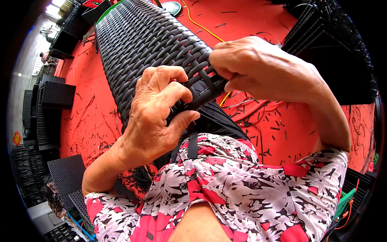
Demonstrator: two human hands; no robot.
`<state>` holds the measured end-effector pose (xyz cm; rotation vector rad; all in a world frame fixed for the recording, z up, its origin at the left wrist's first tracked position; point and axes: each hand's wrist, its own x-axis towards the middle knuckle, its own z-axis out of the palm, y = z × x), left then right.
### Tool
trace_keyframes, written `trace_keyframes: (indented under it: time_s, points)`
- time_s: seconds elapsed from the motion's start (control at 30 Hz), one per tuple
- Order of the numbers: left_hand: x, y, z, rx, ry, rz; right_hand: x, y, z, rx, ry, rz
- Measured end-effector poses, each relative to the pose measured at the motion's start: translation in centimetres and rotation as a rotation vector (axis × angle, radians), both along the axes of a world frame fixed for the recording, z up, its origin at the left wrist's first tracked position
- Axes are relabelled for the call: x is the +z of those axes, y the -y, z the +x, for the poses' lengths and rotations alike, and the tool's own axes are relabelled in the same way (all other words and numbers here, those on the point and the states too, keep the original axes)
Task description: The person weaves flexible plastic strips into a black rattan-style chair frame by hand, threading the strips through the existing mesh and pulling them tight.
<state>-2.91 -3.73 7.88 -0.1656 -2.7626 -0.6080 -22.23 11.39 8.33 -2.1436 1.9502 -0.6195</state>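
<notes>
The fingers (pixel 173 74) of the left hand (pixel 149 115) are bent over the near end of a dark woven piece (pixel 149 44), with the thumb spread apart from them; whether anything is clamped between them cannot be told. The fingers (pixel 221 60) of the right hand (pixel 258 66) are folded together and clamped on the near right corner of the same piece, though their tips are hidden. Between the two hands, open gaps are left in the weave, and red is seen through some of them.

The woven piece is placed lengthwise in front of the person, its near end held just above dark trousers (pixel 227 121), its far end edged by a green strip (pixel 108 14). A flowered shirt (pixel 238 181) is worn.

Beyond, a red floor (pixel 278 137) is strewn with dark scraps (pixel 268 151) and crossed by a yellow cable (pixel 201 25). Dark panels (pixel 318 44) are stacked at the upper right; at the left, black woven boxes (pixel 58 95) are lined up along a pale grey strip of floor (pixel 22 68).
</notes>
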Motion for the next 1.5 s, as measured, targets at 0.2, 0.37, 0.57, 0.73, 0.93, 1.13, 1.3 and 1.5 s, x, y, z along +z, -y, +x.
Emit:
trace_keyframes:
  time_s: [0.2, 0.37, 0.57, 0.73, 0.93, 1.13, 1.3, 1.5]
  points:
    - [-0.4, -0.3, -0.1, -0.015, -0.015, -0.012, -1.1, -1.4, 0.7, 0.012, -0.016, -0.224]
    - [-0.2, 0.5, 0.8, 0.02, -0.277, 0.175, -2.1, -1.4, 2.5, -0.035, -0.125, -0.38]
    - [-1.2, 2.4, 7.7, 0.26, -0.724, 0.111, -2.6, -0.6, 4.9, -0.009, -0.207, -0.546]
    - [-5.9, 1.9, 13.6, 0.61, -0.635, 0.449, -1.5, 0.5, 5.9, -0.056, -0.14, -0.502]
    - [-10.6, 1.4, 13.2, 0.57, -0.442, 0.566, -1.0, 0.8, 6.9, -0.046, -0.181, -0.518]
    - [-12.4, -0.2, 12.1, 0.457, -0.431, 0.572, -2.1, 2.7, 9.3, 0.07, -0.07, -0.527]
    - [-17.3, 0.0, 10.8, 0.531, -0.417, 0.817, -2.5, 3.7, 10.9, 0.14, -0.144, -0.498]
    - [-18.7, 0.5, 10.4, 0.328, -0.094, 1.312, -2.7, 4.1, 11.5, 0.163, -0.218, -0.449]
